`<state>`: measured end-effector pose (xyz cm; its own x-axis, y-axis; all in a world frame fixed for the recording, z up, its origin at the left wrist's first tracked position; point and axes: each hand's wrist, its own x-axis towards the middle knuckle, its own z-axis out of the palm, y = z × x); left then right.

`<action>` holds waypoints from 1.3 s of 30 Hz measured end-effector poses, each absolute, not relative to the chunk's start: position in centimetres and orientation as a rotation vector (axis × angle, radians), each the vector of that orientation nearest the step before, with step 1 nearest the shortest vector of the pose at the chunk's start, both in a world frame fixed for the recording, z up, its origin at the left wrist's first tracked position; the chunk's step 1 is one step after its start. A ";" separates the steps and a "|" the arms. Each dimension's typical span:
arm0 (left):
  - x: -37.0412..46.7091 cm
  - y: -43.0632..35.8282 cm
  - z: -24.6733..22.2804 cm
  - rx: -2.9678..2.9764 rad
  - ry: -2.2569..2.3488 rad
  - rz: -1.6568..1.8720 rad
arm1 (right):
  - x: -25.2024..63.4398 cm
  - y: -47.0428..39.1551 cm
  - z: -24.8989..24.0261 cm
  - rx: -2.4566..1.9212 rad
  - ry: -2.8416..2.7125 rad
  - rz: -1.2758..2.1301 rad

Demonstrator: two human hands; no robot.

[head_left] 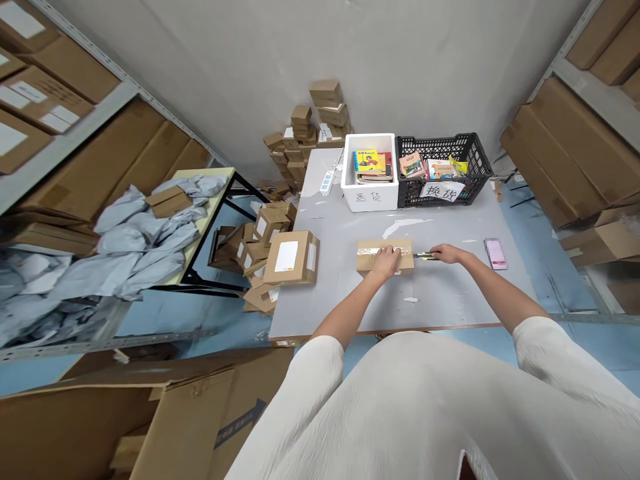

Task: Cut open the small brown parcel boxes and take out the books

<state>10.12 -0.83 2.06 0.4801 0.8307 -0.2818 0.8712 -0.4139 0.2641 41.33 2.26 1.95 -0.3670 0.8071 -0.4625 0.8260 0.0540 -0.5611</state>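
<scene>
A small brown cardboard box (364, 259) with tape along its top lies on the grey table (340, 293). My left hand (385, 260) rests on top of the box with its fingers spread. To the right of the box, my right hand (447, 253) is closed round a cutter (425, 256), a thin dark and yellow tool. The cutter's tip points left and reaches the right end of the box; whether it touches the cardboard is too small to tell.
Behind the box stand a white bin (370, 198) and a black crate (471, 167) holding books. A phone (496, 254) lies right, a larger carton (295, 260) left. Grey parcels (135, 233) cover a side table. An open carton (200, 413) stands near my left side.
</scene>
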 end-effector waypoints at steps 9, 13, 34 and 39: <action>10.0 -0.3 2.6 2.288 1.532 0.013 | 42.0 -0.8 2.9 2.097 1.971 -1.719; 10.6 0.8 2.6 2.267 1.627 0.033 | 41.2 -2.2 3.4 2.059 2.214 -1.522; 10.2 0.3 -0.1 2.325 1.595 0.033 | 39.6 -3.9 0.8 1.942 2.505 -0.689; 10.2 0.1 -0.2 2.332 1.598 0.027 | 39.9 -3.8 0.7 1.955 2.498 -0.657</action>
